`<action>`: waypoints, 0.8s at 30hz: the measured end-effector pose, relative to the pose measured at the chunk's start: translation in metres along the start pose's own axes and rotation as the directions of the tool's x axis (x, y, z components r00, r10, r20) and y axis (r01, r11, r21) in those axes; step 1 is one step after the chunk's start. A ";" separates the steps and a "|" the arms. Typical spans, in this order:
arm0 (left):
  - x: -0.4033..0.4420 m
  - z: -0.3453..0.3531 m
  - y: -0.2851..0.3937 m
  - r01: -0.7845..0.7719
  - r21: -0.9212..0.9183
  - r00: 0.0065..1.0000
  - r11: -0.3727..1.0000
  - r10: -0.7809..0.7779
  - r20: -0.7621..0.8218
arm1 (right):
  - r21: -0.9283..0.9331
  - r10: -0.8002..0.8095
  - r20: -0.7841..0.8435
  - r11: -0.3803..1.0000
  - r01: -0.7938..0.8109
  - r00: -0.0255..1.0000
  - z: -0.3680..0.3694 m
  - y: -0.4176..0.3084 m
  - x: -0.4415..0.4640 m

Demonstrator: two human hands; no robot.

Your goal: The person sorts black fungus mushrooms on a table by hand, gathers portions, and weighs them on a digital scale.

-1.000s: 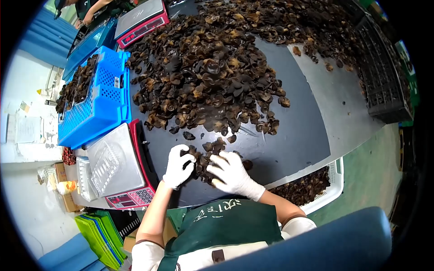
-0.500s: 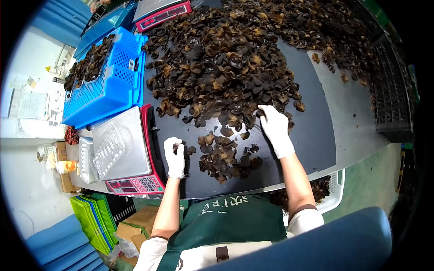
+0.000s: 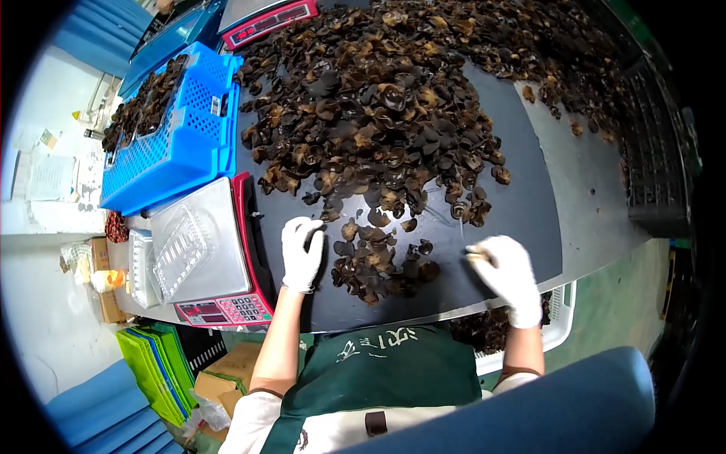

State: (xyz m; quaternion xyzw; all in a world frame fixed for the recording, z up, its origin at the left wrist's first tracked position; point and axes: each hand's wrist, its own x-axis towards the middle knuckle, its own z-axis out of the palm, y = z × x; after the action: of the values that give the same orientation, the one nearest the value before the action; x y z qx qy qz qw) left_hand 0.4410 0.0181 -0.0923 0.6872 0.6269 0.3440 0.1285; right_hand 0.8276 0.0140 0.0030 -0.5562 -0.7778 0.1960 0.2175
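Observation:
Dark brown wood ear mushrooms form a large heap point(image 3: 370, 129) on the black mat point(image 3: 522, 204). Closer to me lies a small pile of wood ears point(image 3: 370, 265), between my two hands. My left hand point(image 3: 302, 253), in a white glove, is just left of the small pile, its thumb and fingers apart, with nothing visible in it. My right hand point(image 3: 505, 274), also gloved, is over the mat's right front part, away from both piles. Its fingers are curled together at the tips; what they hold, if anything, is too small to make out.
On my left stands a red electronic scale point(image 3: 243, 303) with a clear plastic tray point(image 3: 181, 250) on its pan. Behind it is a blue crate point(image 3: 170, 166) with wood ears. Another scale point(image 3: 272, 24) is at the back. A white basket point(image 3: 561, 325) sits below the table's front edge.
My right hand has left the big heap's edge and moved toward me and right. My left hand has moved slightly up and its fingers have opened. Several wood ears now show where my right hand was.

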 end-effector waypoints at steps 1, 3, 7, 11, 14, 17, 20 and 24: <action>0.006 0.001 0.010 -0.079 0.006 0.996 0.997 0.079 0.049 | 0.059 -0.054 0.034 0.997 0.052 0.998 0.019 -0.011 0.008; 0.021 0.002 0.024 -0.241 0.021 0.957 0.970 0.234 0.169 | 0.028 -0.256 0.042 0.967 0.255 0.966 0.066 -0.028 0.023; 0.029 0.013 0.033 -0.355 0.207 0.908 0.911 0.284 0.309 | -0.155 -0.320 -0.011 0.937 0.314 0.947 0.148 -0.039 0.030; 0.032 0.013 0.032 -0.333 0.210 0.916 0.919 0.263 0.301 | -0.002 -0.232 -0.051 0.973 0.232 0.971 0.130 -0.033 0.033; 0.025 0.015 0.019 -0.257 0.116 0.951 0.959 0.230 0.207 | 0.201 -0.139 -0.098 0.967 0.157 0.985 0.061 -0.020 0.031; 0.024 0.005 0.042 -0.190 0.062 0.980 0.980 0.193 -0.044 | 0.122 0.048 0.027 0.991 -0.051 0.999 -0.012 0.013 -0.011; 0.005 0.010 0.089 -0.007 -0.251 1.000 0.968 0.012 0.020 | -0.301 0.400 0.026 0.877 -0.375 0.916 -0.064 0.038 -0.067; -0.010 0.011 0.176 -0.211 -0.639 0.716 0.740 0.562 0.414 | -0.484 0.486 -0.076 0.746 -0.458 0.871 -0.077 0.017 -0.075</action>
State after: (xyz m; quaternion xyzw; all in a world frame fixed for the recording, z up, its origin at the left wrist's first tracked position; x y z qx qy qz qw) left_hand 0.5844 -0.0208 0.0038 0.8116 0.2634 0.3000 0.4265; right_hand 0.9047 -0.0475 0.0484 -0.7654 -0.6410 0.0576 -0.0077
